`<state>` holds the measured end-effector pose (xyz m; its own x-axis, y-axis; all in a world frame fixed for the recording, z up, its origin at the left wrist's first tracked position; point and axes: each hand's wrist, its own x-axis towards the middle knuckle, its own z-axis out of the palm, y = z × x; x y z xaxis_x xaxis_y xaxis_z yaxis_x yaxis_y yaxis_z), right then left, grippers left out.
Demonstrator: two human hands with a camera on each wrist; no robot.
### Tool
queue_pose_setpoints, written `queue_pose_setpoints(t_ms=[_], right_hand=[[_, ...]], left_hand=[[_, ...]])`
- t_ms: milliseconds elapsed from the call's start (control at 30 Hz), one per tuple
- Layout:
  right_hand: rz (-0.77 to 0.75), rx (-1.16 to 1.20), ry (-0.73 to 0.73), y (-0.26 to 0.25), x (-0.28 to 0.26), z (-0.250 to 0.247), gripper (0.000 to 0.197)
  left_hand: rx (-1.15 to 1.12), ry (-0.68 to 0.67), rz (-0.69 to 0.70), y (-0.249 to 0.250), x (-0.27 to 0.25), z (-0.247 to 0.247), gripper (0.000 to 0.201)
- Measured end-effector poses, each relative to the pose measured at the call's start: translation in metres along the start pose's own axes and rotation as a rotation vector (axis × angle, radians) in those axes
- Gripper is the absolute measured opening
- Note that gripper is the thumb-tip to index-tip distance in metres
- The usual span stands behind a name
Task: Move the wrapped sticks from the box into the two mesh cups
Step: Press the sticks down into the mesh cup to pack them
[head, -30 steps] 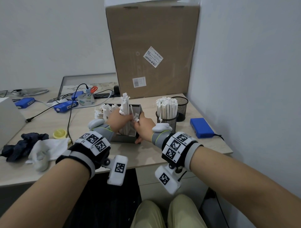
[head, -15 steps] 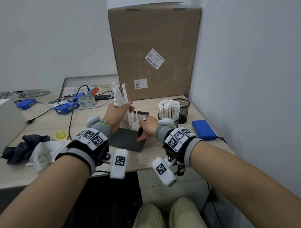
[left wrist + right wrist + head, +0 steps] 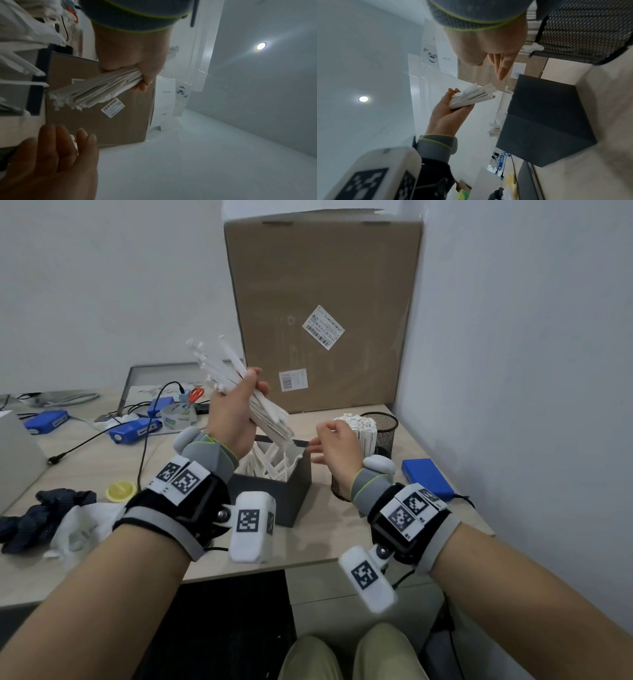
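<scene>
Head view: left hand (image 3: 236, 416) is raised above the dark box (image 3: 274, 491), fingers wrapped round a bundle of white wrapped sticks (image 3: 239, 388), bundle tilted, upper ends fanned out up-left, lower ends pointing down toward the box opening. More wrapped sticks lie loose inside the box. Right hand (image 3: 337, 446) sits just right of the box, fingers spread and relaxed, holding nothing, not touching the bundle. Behind the right hand the near mesh cup (image 3: 363, 433) is packed full of upright sticks; the far mesh cup (image 3: 382, 428) stands beside it, contents not readable from here. Both are on the desk (image 3: 342, 542), in front of a big cardboard carton (image 3: 322, 313). Blue flat device (image 3: 428, 479) to the right of the cups; cloth (image 3: 44, 508), yellow tape roll (image 3: 120, 491) and cabled blue units on the left side. Left wrist view: left hand (image 3: 132, 54) clamps the bundle (image 3: 96, 92) between thumb and curled fingers, frayed wrapper ends sticking out left; right hand (image 3: 56, 155) below it, fingers extended and slightly apart, empty. Right wrist view: right hand (image 3: 491, 44) open, fingers straight and close together, pointing at the dark box (image 3: 544, 121); left hand (image 3: 448, 113) beyond it gripping the bundle (image 3: 471, 97); black mesh cup (image 3: 583, 31) at upper right.
</scene>
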<state>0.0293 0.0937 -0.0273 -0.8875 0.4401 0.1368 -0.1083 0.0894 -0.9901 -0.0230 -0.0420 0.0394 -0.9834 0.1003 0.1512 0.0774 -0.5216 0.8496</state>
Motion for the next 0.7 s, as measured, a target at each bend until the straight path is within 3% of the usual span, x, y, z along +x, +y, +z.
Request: queue_pose_setpoints(t_ms=[67,200,333,400,567,700], right_hand=[[-0.02,0.005,0.024,-0.003,0.001,0.002,0.01],[0.044,0.08,-0.126,-0.013,-0.001,0.005,0.036],[0.278,0.558,-0.247,-0.03,-0.005,0.002,0.054],[0.336,0.674,-0.276,-0.032,-0.007,-0.004,0.062],[0.414,0.743,-0.301,-0.028,-0.01,-0.011,0.061],[0.433,0.763,-0.275,-0.019,-0.005,-0.006,0.058]], left_hand=[[-0.065,0.024,0.006,0.005,-0.002,0.009,0.004],[-0.082,0.01,-0.013,0.008,-0.009,0.024,0.011],[-0.005,0.022,-0.01,-0.003,-0.014,0.032,0.017],[0.028,0.03,0.019,-0.009,-0.018,0.035,0.016],[0.11,0.018,0.113,-0.018,-0.026,0.043,0.014],[0.084,-0.077,0.087,-0.028,-0.035,0.051,0.015]])
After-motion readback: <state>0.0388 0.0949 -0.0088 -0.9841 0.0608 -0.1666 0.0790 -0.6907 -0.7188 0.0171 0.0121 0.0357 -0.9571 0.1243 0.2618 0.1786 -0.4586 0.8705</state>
